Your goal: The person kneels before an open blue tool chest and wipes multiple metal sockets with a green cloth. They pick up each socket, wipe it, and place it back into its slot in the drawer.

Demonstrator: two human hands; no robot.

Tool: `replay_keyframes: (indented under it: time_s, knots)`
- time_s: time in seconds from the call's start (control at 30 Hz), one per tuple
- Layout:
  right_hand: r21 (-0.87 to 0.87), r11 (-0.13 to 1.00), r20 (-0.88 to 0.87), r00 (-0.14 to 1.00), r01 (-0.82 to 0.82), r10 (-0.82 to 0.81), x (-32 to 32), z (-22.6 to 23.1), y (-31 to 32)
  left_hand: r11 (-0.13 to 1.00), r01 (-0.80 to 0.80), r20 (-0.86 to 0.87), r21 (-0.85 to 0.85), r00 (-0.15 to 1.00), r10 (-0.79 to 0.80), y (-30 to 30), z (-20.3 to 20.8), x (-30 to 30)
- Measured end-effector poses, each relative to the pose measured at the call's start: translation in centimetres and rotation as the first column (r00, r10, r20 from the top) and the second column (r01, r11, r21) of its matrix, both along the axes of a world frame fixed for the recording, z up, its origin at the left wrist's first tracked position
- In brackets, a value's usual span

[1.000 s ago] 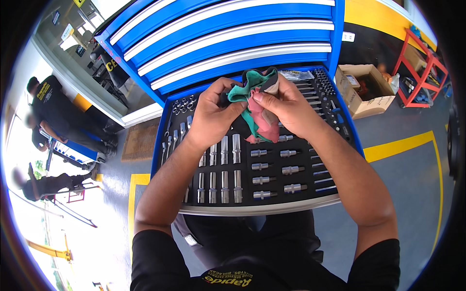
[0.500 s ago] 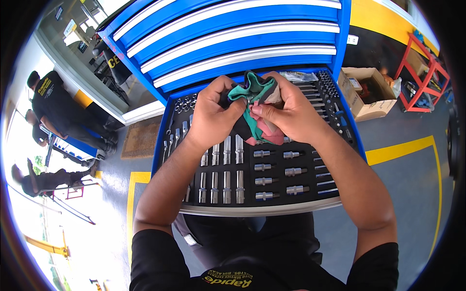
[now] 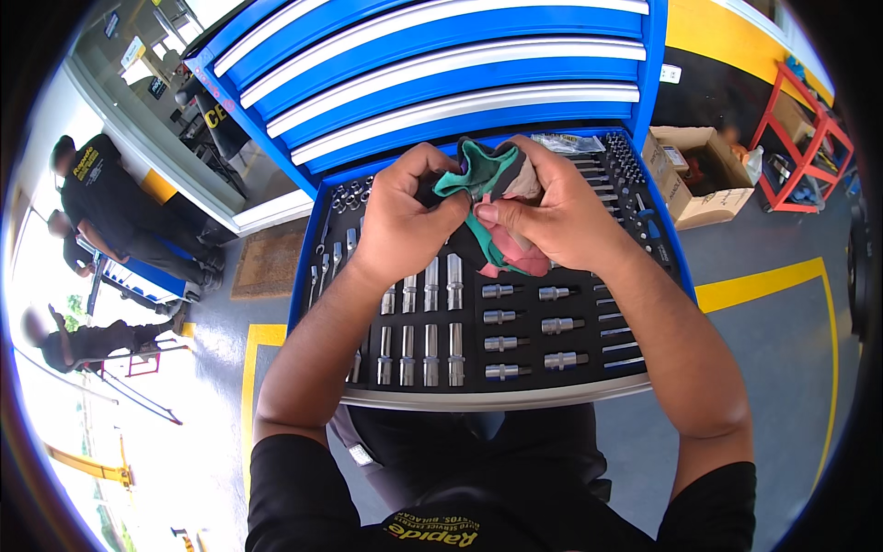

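A crumpled rag (image 3: pixel 494 173) in green, pink and black is bunched between my two hands above an open tool drawer (image 3: pixel 501 398). My left hand (image 3: pixel 409 216) grips its left side, fingers curled and thumb pressed in at the middle. On the other side my right hand (image 3: pixel 566 212) pinches the cloth, its thumb next to the left one. Whether anything is wrapped inside the folds cannot be seen. Below lie long chrome sockets (image 3: pixel 430 354) in black foam, with shorter bit sockets (image 3: pixel 563 325) to their right. The hands and rag hide the drawer's middle.
Blue drawers (image 3: pixel 460 83) of the tool cabinet rise behind the open one. To the right are a cardboard box (image 3: pixel 704 189) and a red metal rack (image 3: pixel 800 152). A person in black (image 3: pixel 115 198) stands at the left, with others beyond. A brown mat (image 3: pixel 267 262) lies on the floor.
The rag has shifted and refolded slightly in my hands, its lower pink part swinging a little to the right. Both hands keep their grip in nearly the same place.
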State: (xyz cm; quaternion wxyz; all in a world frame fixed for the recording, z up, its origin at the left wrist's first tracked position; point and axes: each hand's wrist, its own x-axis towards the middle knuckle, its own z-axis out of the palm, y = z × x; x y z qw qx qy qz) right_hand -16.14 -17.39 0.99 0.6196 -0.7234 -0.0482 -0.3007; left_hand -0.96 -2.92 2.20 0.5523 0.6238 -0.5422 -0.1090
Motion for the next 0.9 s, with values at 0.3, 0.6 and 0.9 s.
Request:
replay_keyframes:
  time_s: [0.3, 0.6, 0.9]
  knots:
    - [0.125, 0.992, -0.081, 0.997, 0.008, 0.003, 0.3, -0.7, -2.0, 0.997, 0.075, 0.002, -0.011, 0.997, -0.075, -0.2, 0.3, -0.7]
    - [-0.069, 0.995, -0.092, 0.992, 0.076, -0.082, 0.1, -0.5, -1.9, 0.993, 0.122, -0.341, -0.004, 0.933, -0.116, -0.4, 0.0, 0.8]
    - [-0.139, 0.984, -0.073, 0.990, 0.111, -0.122, 0.1, 0.0, -1.2, 0.998, 0.066, -0.313, 0.005, 0.948, -0.061, -0.5, -0.4, 0.6]
